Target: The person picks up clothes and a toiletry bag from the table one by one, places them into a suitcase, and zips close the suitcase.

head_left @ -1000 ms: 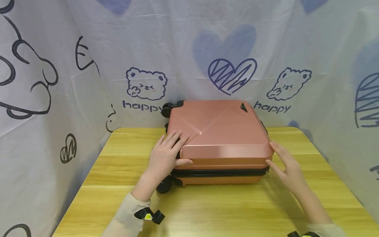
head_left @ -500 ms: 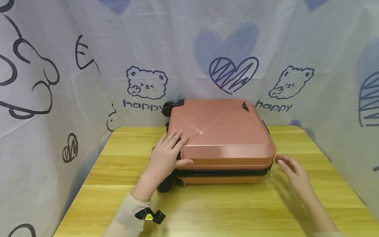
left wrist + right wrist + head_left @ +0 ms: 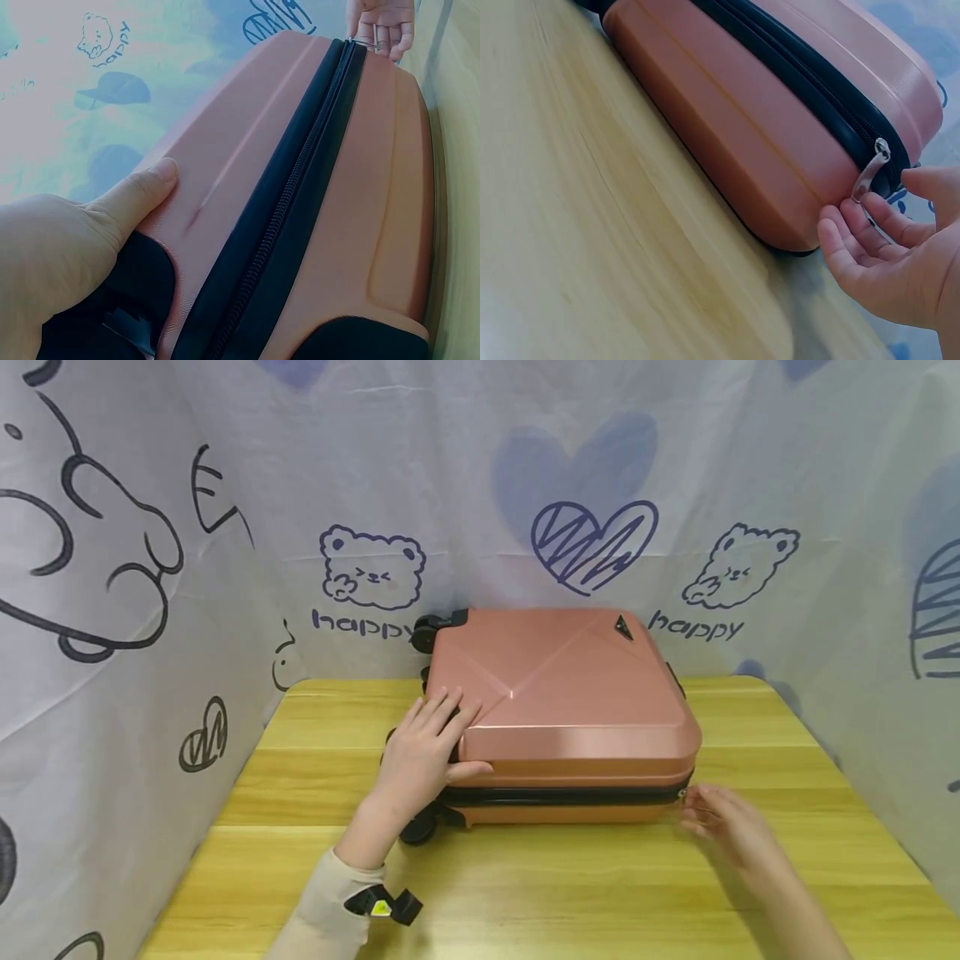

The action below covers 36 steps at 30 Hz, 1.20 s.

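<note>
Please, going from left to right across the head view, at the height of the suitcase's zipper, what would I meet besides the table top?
White patterned cloth, left hand, pink hard-shell suitcase, right hand, cloth again.

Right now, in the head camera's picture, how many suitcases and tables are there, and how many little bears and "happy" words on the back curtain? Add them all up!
Suitcase: 1
Table: 1
Little bears: 2
"Happy" words: 2
Total: 6
</note>
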Available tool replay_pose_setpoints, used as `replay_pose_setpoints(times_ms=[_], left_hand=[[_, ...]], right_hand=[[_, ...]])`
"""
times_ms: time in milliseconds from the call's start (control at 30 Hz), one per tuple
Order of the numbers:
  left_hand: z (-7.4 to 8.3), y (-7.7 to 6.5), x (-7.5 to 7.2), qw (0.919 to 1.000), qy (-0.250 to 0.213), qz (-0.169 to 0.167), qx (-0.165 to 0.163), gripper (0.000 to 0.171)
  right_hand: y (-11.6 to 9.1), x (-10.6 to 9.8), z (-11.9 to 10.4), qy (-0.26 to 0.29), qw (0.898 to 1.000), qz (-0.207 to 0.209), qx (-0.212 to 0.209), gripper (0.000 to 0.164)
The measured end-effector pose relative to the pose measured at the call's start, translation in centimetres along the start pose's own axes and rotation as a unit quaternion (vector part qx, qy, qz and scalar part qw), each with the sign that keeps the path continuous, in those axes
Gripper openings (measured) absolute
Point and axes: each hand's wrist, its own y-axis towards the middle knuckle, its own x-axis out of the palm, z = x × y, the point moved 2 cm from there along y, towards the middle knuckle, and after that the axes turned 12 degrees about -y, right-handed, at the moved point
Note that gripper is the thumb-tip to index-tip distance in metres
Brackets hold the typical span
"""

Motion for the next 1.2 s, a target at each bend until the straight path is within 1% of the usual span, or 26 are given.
replay_pose_setpoints(times_ms=[67, 133, 200, 333, 433, 567, 667, 733, 767, 833, 967, 1033, 1100, 1200], left_hand=[[0.0, 0.0, 0.0, 1.0, 0.001, 0.0, -0.002, 0.084], [-0.1, -0.1, 0.0, 1.0, 0.001, 0.0, -0.003, 0.085], [0.0, -0.1, -0.1, 1.0, 0.003, -0.001, -0.005, 0.085], [0.1, -0.1, -0.2, 0.9999, 0.005, -0.009, -0.009, 0.085], [0.0, -0.1, -0.2, 0.9999, 0.005, -0.013, -0.008, 0.091], [-0.2, -0.1, -0.4, 0.9997, 0.023, -0.006, 0.006, 0.098], [-0.4, 0.0, -0.5, 0.9987, 0.046, 0.004, 0.02, 0.096], [-0.4, 0.1, -0.6, 0.998, 0.057, 0.006, 0.026, 0.094], [-0.3, 0.2, -0.6, 0.9978, 0.061, 0.005, 0.026, 0.093], [-0.2, 0.2, -0.6, 0.9979, 0.061, -0.003, 0.022, 0.091], [0.0, 0.1, -0.6, 0.9987, 0.045, -0.022, 0.005, 0.089], [0.1, -0.1, -0.4, 0.9988, 0.041, -0.027, 0.003, 0.089], [0.2, -0.3, -0.2, 0.9986, 0.044, -0.025, 0.014, 0.089], [0.6, -0.6, 0.2, 0.9971, 0.055, -0.025, 0.046, 0.09]], right_hand=[[-0.1, 0.4, 0.1, 0.053, 0.998, -0.035, 0.0, 0.033], [-0.2, 0.8, 0.1, 0.101, 0.993, -0.066, 0.007, 0.036], [-0.3, 1.1, 0.2, 0.132, 0.987, -0.085, 0.015, 0.036], [-0.4, 1.6, 0.3, 0.135, 0.985, -0.098, 0.031, 0.037], [-0.5, 1.8, 0.5, 0.136, 0.984, -0.108, 0.033, 0.038], [-0.5, 2.1, 0.6, 0.137, 0.984, -0.113, 0.023, 0.039], [-0.6, 2.2, 0.6, 0.142, 0.983, -0.115, 0.02, 0.039], [-0.6, 2.2, 0.7, 0.159, 0.979, -0.123, 0.02, 0.039], [-0.6, 2.3, 0.7, 0.17, 0.977, -0.129, 0.021, 0.04], [-0.5, 2.3, 0.9, 0.209, 0.966, -0.15, 0.023, 0.043], [-0.4, 2.1, 1.2, 0.292, 0.936, -0.194, 0.034, 0.051], [-0.3, 2.1, 1.3, 0.32, 0.924, -0.204, 0.041, 0.051], [-0.2, 2.1, 1.4, 0.334, 0.918, -0.209, 0.047, 0.05], [-0.2, 2.1, 1.4, 0.345, 0.913, -0.212, 0.052, 0.05]])
